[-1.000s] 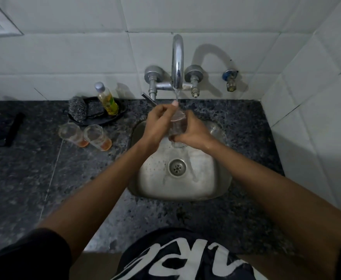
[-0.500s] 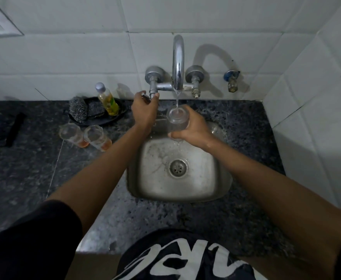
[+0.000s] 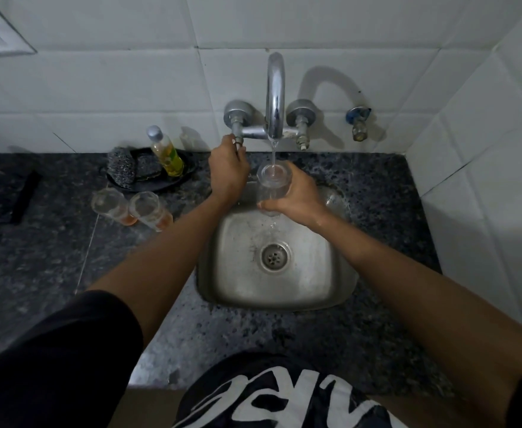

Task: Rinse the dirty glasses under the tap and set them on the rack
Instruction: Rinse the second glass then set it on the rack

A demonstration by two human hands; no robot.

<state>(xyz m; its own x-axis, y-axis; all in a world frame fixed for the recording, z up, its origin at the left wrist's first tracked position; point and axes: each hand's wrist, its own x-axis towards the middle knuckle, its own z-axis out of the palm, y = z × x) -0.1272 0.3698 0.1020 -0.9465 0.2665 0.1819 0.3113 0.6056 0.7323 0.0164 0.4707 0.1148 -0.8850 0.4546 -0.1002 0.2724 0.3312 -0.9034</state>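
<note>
Over the sink (image 3: 340, 282), right hand (image 3: 300, 196) fingers wrap the glass (image 3: 273, 183) under the tap (image 3: 275, 97) stream; left hand (image 3: 227, 171) fingers pinch the handle (image 3: 238, 145).

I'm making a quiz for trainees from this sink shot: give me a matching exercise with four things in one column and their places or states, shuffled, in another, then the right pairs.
Things
1. clear drinking glass
2. two clear glasses with orange dregs
3. yellow liquid soap bottle
4. left hand

Places or states
A. lies on the black tray with the steel scrubber
B. on the tap's left handle
C. held by the right hand under the water stream
D. stand on the dark granite counter, left of the steel sink

Pairs: 1-C, 2-D, 3-A, 4-B
</note>
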